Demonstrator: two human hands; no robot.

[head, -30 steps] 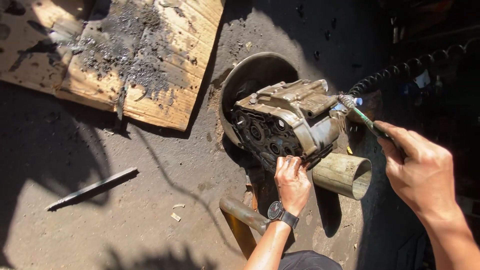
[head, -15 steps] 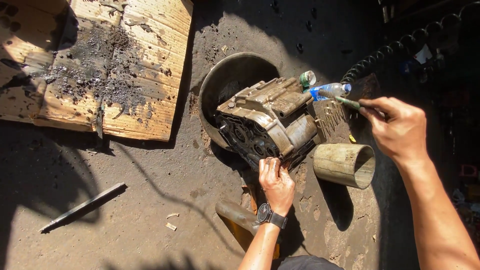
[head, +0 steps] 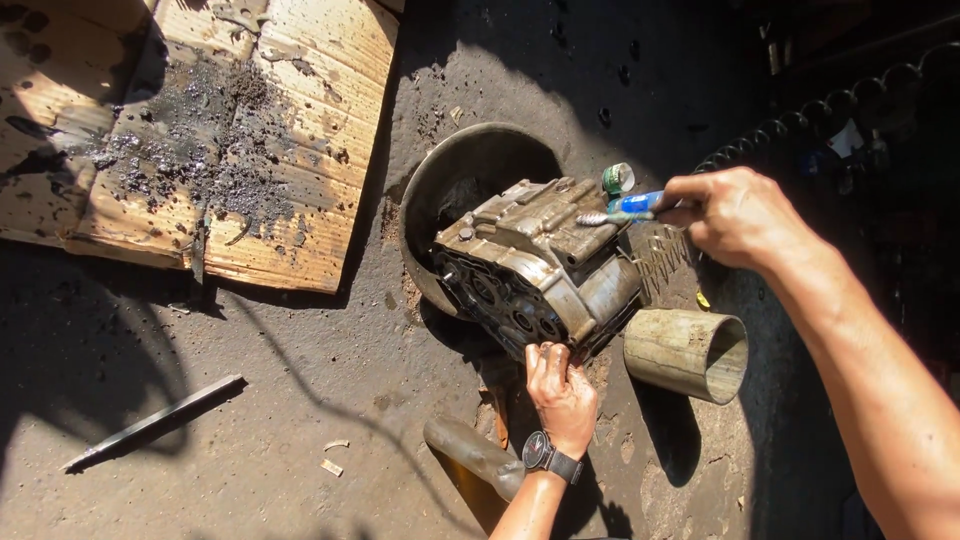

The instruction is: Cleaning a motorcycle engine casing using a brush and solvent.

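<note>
Gripping a blue-handled brush (head: 622, 208), the right hand (head: 735, 215) lays its bristles on the top face of the grimy engine casing (head: 535, 265), likely to scrub it. From the head view, the left hand (head: 560, 385) clamps the casing's lower edge, seemingly to steady it, tilted against a metal basin (head: 440, 185) on the dirt ground. A metal cylinder (head: 685, 352) lies just beside it; soiled cardboard (head: 200, 130) sits well apart.

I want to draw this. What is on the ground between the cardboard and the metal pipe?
In the head view, between the cardboard and the pipe sit a round metal bowl and the greasy engine part.
</note>
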